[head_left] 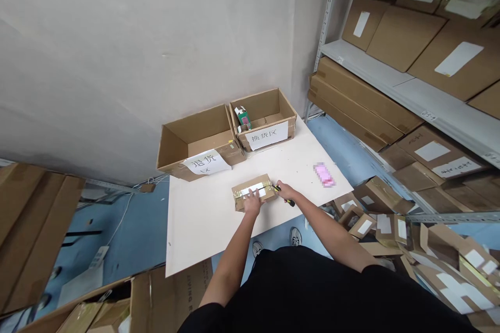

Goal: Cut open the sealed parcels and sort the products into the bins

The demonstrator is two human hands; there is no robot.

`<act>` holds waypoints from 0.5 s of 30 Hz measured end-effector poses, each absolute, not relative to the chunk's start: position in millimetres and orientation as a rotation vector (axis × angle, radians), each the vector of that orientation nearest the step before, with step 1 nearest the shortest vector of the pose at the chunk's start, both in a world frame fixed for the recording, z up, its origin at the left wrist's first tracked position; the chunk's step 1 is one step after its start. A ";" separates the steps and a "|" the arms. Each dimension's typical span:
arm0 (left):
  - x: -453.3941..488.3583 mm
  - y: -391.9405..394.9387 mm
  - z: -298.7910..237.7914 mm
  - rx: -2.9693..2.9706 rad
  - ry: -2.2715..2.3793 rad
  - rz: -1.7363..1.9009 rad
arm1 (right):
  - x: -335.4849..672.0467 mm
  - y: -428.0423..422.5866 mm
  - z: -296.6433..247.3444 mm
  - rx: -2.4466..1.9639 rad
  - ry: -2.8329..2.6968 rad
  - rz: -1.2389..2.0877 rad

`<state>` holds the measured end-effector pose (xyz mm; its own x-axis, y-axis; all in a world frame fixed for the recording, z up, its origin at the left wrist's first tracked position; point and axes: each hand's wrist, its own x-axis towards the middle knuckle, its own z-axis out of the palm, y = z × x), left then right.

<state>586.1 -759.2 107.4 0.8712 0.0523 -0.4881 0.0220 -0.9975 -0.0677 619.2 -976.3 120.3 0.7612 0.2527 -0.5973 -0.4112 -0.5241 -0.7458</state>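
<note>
A small taped cardboard parcel (253,191) with a white label lies on the white table (203,218). My left hand (253,202) rests flat on top of the parcel, fingers spread. My right hand (286,191) is closed on a black and yellow utility knife (282,194), its tip at the parcel's right end.
Two open cardboard boxes with paper signs stand at the table's back: the left box (195,143), and the right box (265,117) holding a small green carton. A pink blurred item (324,175) lies on the right. Metal shelving (410,88) with cartons stands right; parcels litter the floor.
</note>
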 end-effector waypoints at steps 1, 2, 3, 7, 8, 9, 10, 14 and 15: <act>585.4 -759.5 108.2 -2.988 -0.060 0.781 | 614.2 -979.1 117.3 -1.914 0.146 0.830; 585.3 -759.4 109.5 -2.997 -0.058 0.781 | 608.7 -982.1 114.1 -1.877 0.171 0.828; 586.2 -758.6 111.4 -3.004 -0.050 0.782 | 602.6 -984.7 110.9 -1.849 0.197 0.817; 602.6 -742.1 125.7 -3.029 0.024 0.799 | 576.7 -980.8 98.1 -1.808 0.327 0.683; 609.3 -734.6 130.4 -3.052 0.045 0.782 | 571.0 -974.1 94.8 -1.783 0.389 0.633; 616.0 -726.4 134.8 -3.079 0.060 0.749 | 566.2 -965.1 91.4 -1.753 0.455 0.588; 621.8 -718.1 138.6 -3.105 0.069 0.710 | 562.5 -954.4 88.0 -1.724 0.511 0.549; 624.8 -695.0 144.7 -3.113 0.069 0.632 | 564.9 -911.8 80.5 -1.759 0.617 0.425; 619.2 -692.8 144.0 -3.096 0.048 0.652 | 570.6 -904.8 81.2 -1.785 0.631 0.397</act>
